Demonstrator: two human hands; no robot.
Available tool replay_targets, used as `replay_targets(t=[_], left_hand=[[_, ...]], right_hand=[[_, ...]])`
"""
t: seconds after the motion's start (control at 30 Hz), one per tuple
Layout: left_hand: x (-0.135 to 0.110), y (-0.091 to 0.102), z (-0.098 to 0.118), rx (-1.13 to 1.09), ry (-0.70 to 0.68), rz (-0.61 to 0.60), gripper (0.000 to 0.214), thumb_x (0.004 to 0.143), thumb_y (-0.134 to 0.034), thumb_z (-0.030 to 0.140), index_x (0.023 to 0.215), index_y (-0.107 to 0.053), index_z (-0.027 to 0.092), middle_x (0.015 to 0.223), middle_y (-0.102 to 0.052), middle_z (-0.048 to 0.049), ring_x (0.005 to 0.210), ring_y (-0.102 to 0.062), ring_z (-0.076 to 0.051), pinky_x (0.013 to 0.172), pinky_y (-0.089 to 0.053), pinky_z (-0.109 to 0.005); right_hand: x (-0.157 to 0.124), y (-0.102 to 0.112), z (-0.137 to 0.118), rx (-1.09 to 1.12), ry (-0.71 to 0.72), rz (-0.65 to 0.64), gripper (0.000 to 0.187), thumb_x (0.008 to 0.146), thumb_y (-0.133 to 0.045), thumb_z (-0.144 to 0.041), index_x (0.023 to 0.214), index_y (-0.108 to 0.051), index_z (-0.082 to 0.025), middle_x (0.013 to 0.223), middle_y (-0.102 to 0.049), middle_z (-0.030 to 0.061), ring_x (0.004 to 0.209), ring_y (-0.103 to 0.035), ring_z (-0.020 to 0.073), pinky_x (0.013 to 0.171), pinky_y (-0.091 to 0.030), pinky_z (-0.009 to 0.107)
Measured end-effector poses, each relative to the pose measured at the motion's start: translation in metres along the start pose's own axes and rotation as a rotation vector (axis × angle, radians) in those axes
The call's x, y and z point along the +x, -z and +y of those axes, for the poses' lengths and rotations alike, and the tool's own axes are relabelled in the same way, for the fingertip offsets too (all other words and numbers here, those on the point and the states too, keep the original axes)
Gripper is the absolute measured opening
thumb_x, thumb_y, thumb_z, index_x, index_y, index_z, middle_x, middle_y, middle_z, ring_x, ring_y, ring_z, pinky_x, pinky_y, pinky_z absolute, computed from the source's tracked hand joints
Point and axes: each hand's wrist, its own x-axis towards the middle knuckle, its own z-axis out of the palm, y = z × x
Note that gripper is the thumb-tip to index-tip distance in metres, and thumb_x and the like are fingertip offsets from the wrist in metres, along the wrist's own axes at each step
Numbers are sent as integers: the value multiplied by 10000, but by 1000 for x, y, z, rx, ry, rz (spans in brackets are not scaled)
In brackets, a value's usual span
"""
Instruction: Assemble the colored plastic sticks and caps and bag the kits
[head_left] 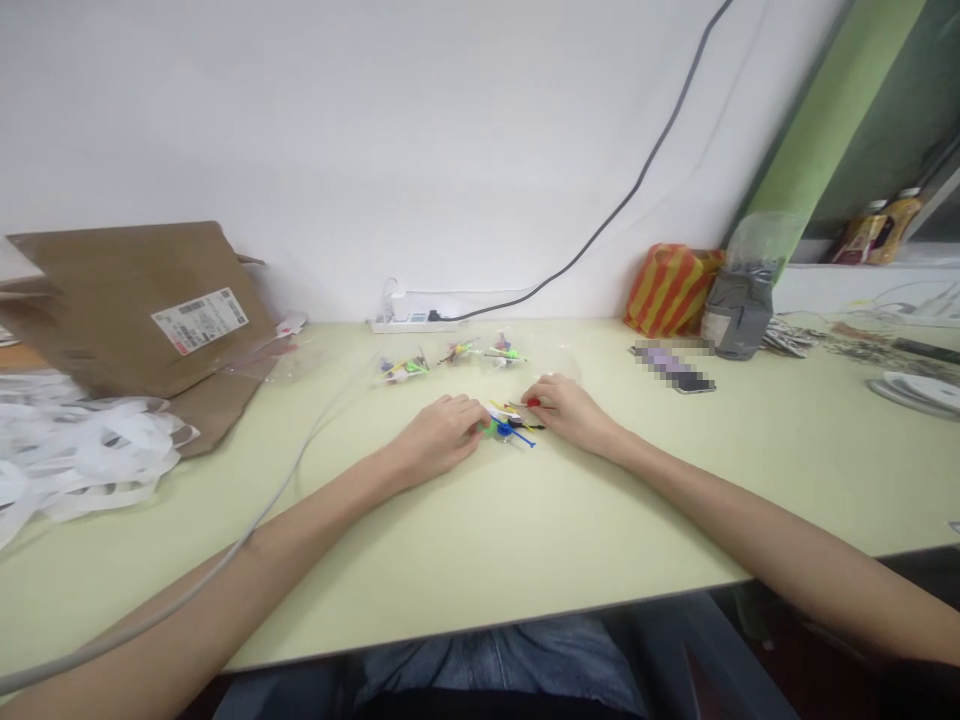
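Observation:
Both my hands rest on a pale green table (480, 540), around a small heap of coloured plastic sticks (514, 425) with blue, yellow, green and red ends. My left hand (439, 435) lies curled over the heap's left side, fingertips on the green and blue pieces. My right hand (570, 410) is curled at the heap's right side, its fingertips pinched on a red-tipped stick (531, 402). Farther back lie three small clear bags of similar coloured pieces (405, 368), (459, 351), (504, 352).
A brown paper package (135, 300) and a pile of white strips (82, 450) fill the left. A white power strip (409, 318) with a dark cable sits at the wall. A striped orange bag (671, 288), a grey pouch (739, 310) and a phone (675, 368) stand right. A grey cable (300, 470) crosses my left arm.

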Motion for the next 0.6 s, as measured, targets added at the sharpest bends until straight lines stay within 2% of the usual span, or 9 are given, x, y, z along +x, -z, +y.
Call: replay_targets(t=[0.1,0.2,0.33,0.47,0.6], left_hand=[[0,0,1,3,-13,-9,157,953,-452,158,1023,-583,207,969,-647,-49,936,-599,-204,846,-420,-336],[-1,0,2,14,-26,-23,206,973,-422,164,1075,-597,201,1009,-643,-67,953,-599,-211,852,-435,-346],[-2,0,2,21,-59,-24,309,986,-398,159,1218,-596,210,1125,-633,-90,1008,-599,-221,899,-454,-367],[-3,-2,1,28,-71,-49,417,989,-398,166,1376,-538,233,1270,-597,-110,1113,-587,-240,958,-465,-387],[-4,-6,-3,67,-59,-61,442,996,-397,207,1423,-512,222,1345,-575,-134,1207,-566,-264,1010,-455,-414]], right_hand=[[0,4,7,85,-72,71,196,889,-554,-128,993,-713,-180,972,-692,84,869,-621,203,789,-478,337],[-1,9,4,150,-108,222,190,919,-540,-183,1026,-696,-194,985,-689,70,795,-617,183,729,-479,322],[-2,14,-8,217,-44,376,211,970,-487,-248,1081,-664,-222,1038,-668,65,758,-592,171,700,-472,315],[-4,13,-20,253,56,348,232,1006,-446,-303,1114,-640,-234,1041,-660,75,831,-607,189,721,-472,313],[-7,11,-30,264,91,265,241,1023,-415,-338,1127,-609,-240,1049,-689,73,890,-635,203,777,-473,326]])
